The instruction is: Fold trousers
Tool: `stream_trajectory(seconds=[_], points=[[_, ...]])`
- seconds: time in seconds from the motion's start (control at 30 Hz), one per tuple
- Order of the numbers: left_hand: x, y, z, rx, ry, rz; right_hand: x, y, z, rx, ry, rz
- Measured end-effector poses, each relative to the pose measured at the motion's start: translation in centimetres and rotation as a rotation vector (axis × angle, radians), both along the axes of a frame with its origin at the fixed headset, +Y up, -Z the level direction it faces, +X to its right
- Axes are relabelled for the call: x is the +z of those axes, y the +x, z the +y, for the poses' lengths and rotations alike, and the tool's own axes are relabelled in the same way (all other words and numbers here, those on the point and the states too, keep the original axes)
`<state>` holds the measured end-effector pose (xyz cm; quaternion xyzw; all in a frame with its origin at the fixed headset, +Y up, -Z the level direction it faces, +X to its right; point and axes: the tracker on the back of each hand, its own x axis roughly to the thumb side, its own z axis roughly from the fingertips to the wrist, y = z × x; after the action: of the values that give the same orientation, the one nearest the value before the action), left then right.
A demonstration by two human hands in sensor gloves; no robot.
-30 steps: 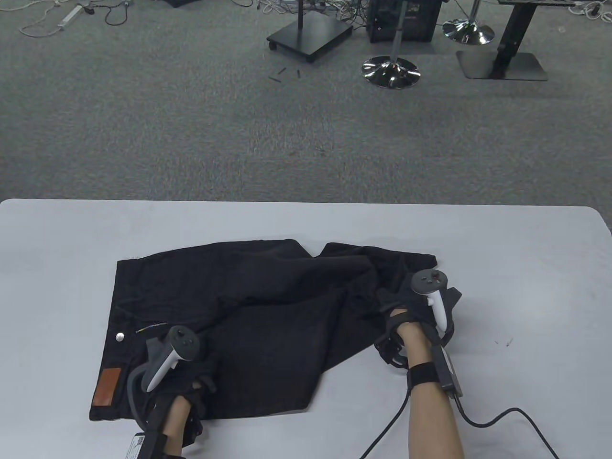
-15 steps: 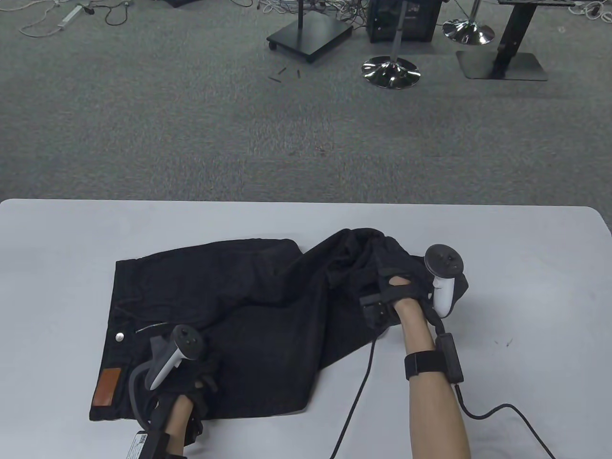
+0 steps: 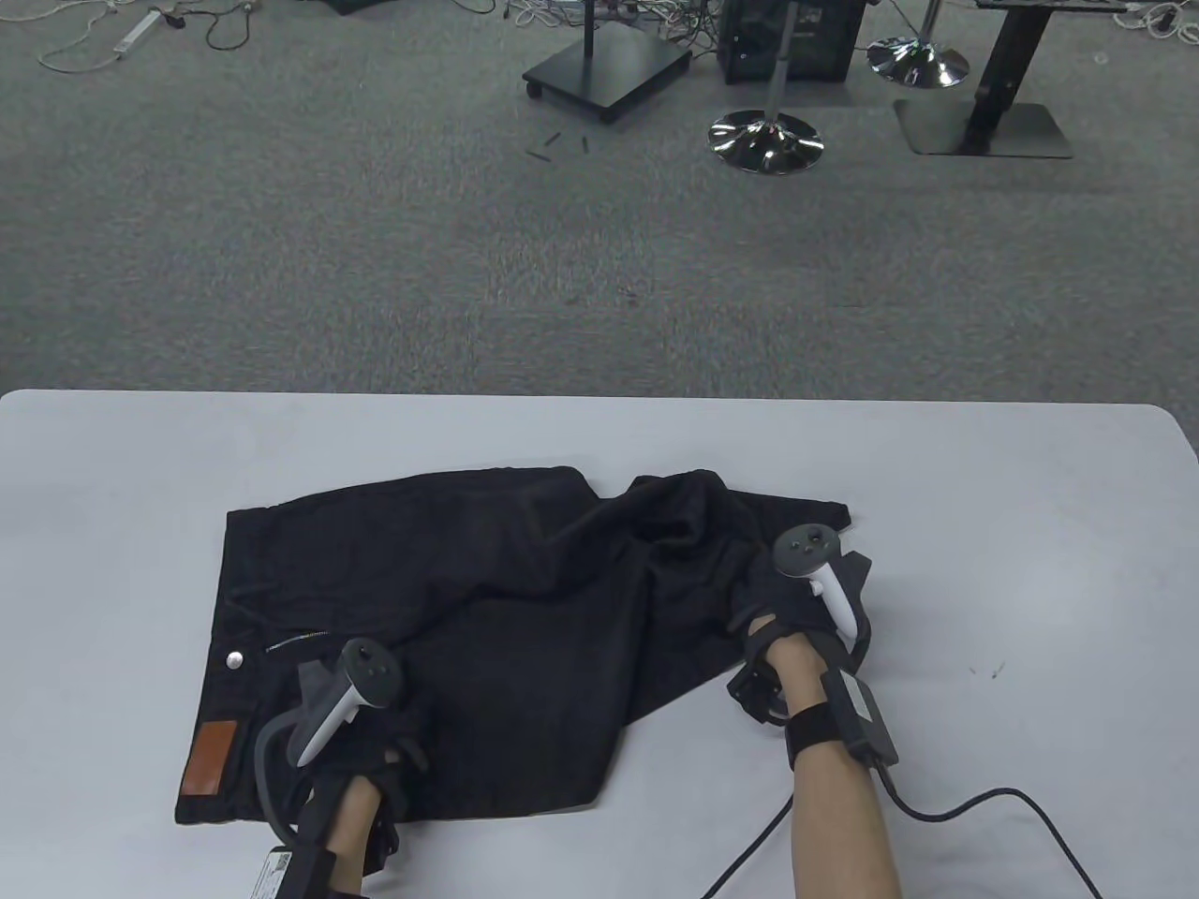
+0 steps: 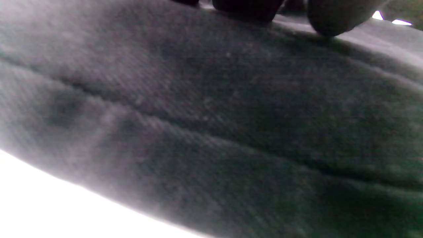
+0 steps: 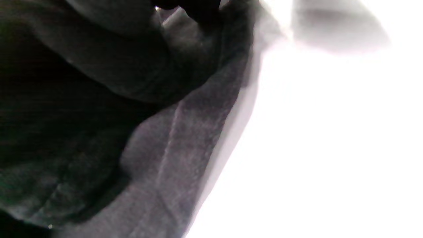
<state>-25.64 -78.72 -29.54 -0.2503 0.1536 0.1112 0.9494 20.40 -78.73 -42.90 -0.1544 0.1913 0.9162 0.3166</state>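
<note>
Black trousers [image 3: 487, 646] lie rumpled on the near half of a pale grey table [image 3: 1030, 562], waistband toward the left with a silver button [image 3: 234, 659] and a brown leather patch [image 3: 208, 758] near the front-left corner. One leg panel lies fairly flat toward the front edge; the far-right part is bunched into raised folds.

Left hand [image 3: 375, 740] rests on the trousers just right of the patch; in the left wrist view its fingertips [image 4: 327, 19] touch the cloth, but whether they grip it I cannot tell.

Right hand [image 3: 806, 609] sits at the right edge of the bunched cloth, and the right wrist view shows dark folds gathered up under it beside the bright tabletop; whether its fingers pinch the cloth I cannot tell. A black cable [image 3: 993, 805] trails from its wrist across the table.
</note>
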Motion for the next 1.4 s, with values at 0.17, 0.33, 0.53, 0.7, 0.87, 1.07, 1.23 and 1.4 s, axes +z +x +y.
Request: stream_trajectory(seconds=[0.17,0.33,0.53,0.7,0.87,1.07,1.23,1.4], points=[[0.1,0.0,0.0,-0.005,0.000,0.012,1.2,2.0,1.3,0.179,-0.008,-0.031],[0.1,0.0,0.0,0.006,0.002,0.018,3.4,4.3,1.6,0.213,-0.014,-0.100],[0.1,0.1,0.0,-0.007,0.003,0.022,6.3,5.0,2.0,0.346,-0.030,-0.087],[0.3,-0.3,0.0,0.013,0.011,0.042,7.9,6.6,2.8,0.327,-0.062,-0.111],[0.2,-0.1,0.1,0.005,0.004,0.043,9.1,8.3,3.8,0.333,-0.230,-0.102],[0.2,2.9,1.7,0.122,0.051,-0.100,8.5,8.3,2.4,0.167,-0.114,-0.067],[0.1,4.7,0.0,0.115,-0.066,-0.149,8.0,7.9,1.2,0.183,-0.116,-0.076],[-0.4,3.6,-0.9,0.039,-0.064,-0.126,8.2,8.8,1.2,0.278,-0.165,-0.142]])
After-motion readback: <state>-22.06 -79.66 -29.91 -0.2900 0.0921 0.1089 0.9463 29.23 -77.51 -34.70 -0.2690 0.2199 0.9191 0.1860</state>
